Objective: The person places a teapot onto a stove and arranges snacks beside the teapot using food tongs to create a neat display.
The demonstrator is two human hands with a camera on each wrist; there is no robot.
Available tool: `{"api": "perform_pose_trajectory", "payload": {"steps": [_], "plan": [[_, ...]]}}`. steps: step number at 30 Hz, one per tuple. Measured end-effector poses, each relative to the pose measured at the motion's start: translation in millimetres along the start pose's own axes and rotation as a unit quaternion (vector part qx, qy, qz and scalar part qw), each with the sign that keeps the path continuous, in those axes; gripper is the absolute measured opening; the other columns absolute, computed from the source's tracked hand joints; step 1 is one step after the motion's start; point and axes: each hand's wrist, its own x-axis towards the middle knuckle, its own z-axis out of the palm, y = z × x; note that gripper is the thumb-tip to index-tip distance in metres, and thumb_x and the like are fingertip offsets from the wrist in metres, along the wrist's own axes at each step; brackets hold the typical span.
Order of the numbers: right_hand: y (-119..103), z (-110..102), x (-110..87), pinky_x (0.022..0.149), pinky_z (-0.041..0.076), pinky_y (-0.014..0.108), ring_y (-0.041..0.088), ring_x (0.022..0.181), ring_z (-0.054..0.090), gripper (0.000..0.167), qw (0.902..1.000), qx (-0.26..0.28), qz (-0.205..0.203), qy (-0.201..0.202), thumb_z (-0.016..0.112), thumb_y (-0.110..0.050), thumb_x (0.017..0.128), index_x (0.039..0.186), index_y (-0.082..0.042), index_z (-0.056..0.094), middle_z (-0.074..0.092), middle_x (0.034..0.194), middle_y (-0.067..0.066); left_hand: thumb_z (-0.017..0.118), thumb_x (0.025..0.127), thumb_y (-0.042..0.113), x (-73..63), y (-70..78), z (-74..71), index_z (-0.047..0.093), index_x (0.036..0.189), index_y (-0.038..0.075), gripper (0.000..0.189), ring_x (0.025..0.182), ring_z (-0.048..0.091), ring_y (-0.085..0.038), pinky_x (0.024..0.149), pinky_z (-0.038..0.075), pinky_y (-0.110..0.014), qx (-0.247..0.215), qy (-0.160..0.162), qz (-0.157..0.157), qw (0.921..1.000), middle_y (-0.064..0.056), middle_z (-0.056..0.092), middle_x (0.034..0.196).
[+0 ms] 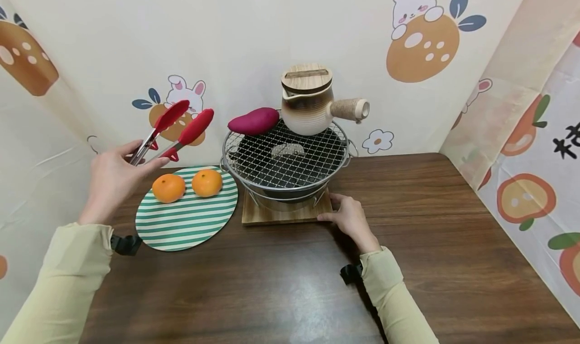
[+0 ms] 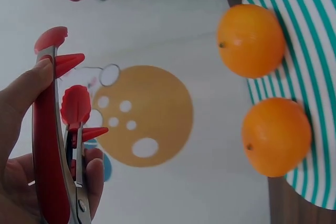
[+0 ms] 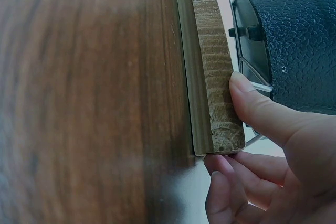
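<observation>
Oranges (image 1: 168,188) on mat (image 1: 181,233), grill (image 1: 290,175) on board (image 1: 283,218)

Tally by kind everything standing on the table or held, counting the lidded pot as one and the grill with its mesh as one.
Oranges: 2
Tongs: 1
Sweet potato: 1
Lidded pot: 1
Grill: 1
Wooden board: 1
Striped placemat: 1
Total: 8

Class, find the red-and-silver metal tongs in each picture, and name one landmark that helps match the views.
Head: the tongs are left of centre, in the bare left hand.
Left wrist: at the left, tips pointing up.
Right wrist: not in it.
Landmark: flat brown wooden board, below centre (head), top edge (left wrist), right of centre (right wrist).
</observation>
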Motion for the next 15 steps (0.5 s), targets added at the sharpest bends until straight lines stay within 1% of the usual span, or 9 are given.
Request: {"api": "perform_pose_trajectory", "payload": {"steps": [3,8,11,15], "plan": [[-1.1,-0.6,-0.7,0.097,0.046,0.05,0.038,0.116,0.06,0.069,1.0,0.0,-0.002,0.0,0.084,-0.03,0.071,0.129,-0.001,0.06,0.064,0.128,0.017,0.063,0.083,0.06,-2.1,-7.4,1.6,0.043,0.144,0.004,0.085,0.098,0.046,-0.034,0.057,0.04,-0.023,0.002,-0.003,-0.008,1.0,-0.028,0.061,0.119],[-1.7,-1.0,-0.8,0.097,0.046,0.049,0.037,0.117,0.06,0.069,1.0,-0.001,0.0,0.0,0.084,-0.03,0.072,0.129,-0.001,0.06,0.064,0.128,0.016,0.063,0.082,0.061,-4.6,-18.0,4.1,0.043,0.143,0.001,0.088,0.095,0.043,-0.032,0.058,0.039,-0.025,0.014,-0.008,-0.016,0.9997,-0.029,0.061,0.117],[-0.4,-0.6,0.2,0.098,0.046,0.049,0.036,0.117,0.06,0.069,1.0,-0.004,0.001,-0.001,0.084,-0.03,0.072,0.13,-0.001,0.059,0.063,0.129,0.016,0.062,0.082,0.062,-5.8,-23.3,6.6,0.043,0.143,0.0,0.089,0.093,0.044,-0.033,0.057,0.039,-0.027,0.026,-0.016,-0.022,0.9993,-0.031,0.061,0.117],[0.3,-0.3,0.3,0.097,0.047,0.049,0.035,0.115,0.061,0.068,1.0,-0.003,0.0,-0.003,0.083,-0.03,0.073,0.13,-0.001,0.059,0.063,0.128,0.016,0.061,0.083,0.063,-8.2,-29.2,10.9,0.043,0.143,-0.001,0.089,0.093,0.045,-0.035,0.058,0.04,-0.029,0.032,-0.03,-0.032,0.9985,-0.032,0.06,0.119]]}}
